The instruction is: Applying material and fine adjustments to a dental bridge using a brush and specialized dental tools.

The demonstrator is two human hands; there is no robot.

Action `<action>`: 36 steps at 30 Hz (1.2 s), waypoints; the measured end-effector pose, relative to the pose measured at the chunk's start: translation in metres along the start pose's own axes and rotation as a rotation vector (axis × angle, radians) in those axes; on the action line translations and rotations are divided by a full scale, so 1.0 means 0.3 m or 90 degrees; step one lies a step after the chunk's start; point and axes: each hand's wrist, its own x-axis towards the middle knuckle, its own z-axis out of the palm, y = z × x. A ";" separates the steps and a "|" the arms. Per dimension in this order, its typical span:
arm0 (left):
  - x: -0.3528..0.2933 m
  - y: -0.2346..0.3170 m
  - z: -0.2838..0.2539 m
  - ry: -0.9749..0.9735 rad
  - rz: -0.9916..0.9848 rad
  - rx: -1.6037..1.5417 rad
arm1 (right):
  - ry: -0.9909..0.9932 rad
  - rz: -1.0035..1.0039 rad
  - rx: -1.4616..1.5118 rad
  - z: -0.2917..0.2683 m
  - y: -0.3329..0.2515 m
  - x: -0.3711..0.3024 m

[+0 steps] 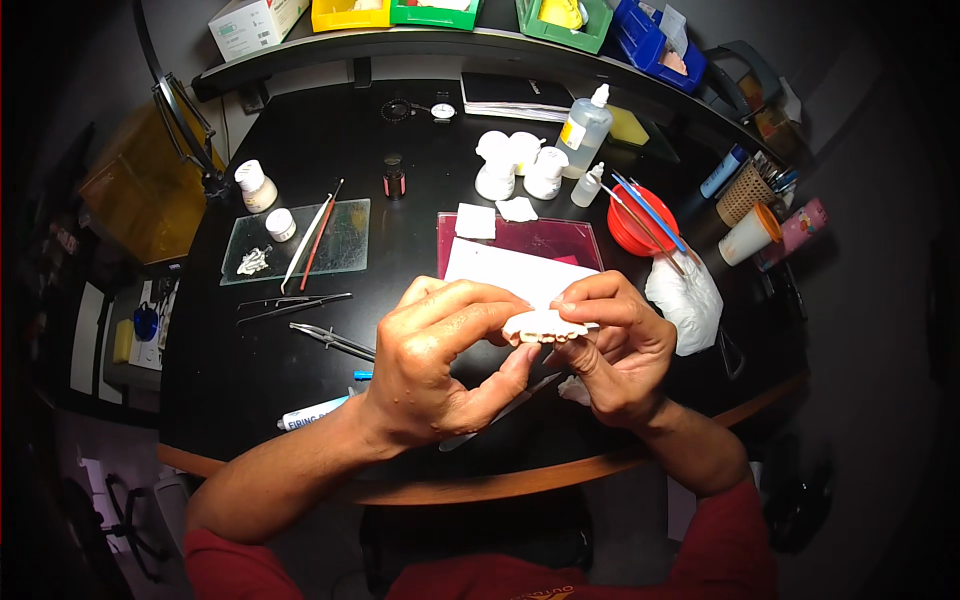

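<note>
Both of my hands are raised over the front of the black table, pinching a pale row of teeth, like a dental bridge (545, 328), between them. My left hand (432, 355) grips its left end with fingertips above and thumb below. At the other end, my right hand (622, 345) holds it between thumb and fingers. Behind the piece lie a white paper sheet (510, 265) and a dark red glass plate (540, 234). Partly hidden below my hands are a metal blade-like tool (515, 400) and a crumpled white tissue (574, 390).
On the left, a glass slab (340, 240) carries brushes and a small white jar (281, 224). Tweezers (295, 302), locking forceps (330, 338) and a tube (312, 414) lie nearer. White bottles (494, 180), a red bowl (642, 215) and a white bag (685, 300) stand right.
</note>
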 end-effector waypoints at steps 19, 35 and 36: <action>-0.010 -0.008 0.005 0.017 0.023 0.002 | 0.020 -0.118 -0.124 -0.006 -0.001 0.007; -0.006 -0.007 0.006 0.022 0.025 -0.033 | 0.004 -0.120 -0.079 -0.004 0.002 0.011; -0.004 -0.006 0.007 0.023 0.026 -0.033 | 0.004 -0.113 -0.074 -0.004 0.001 0.009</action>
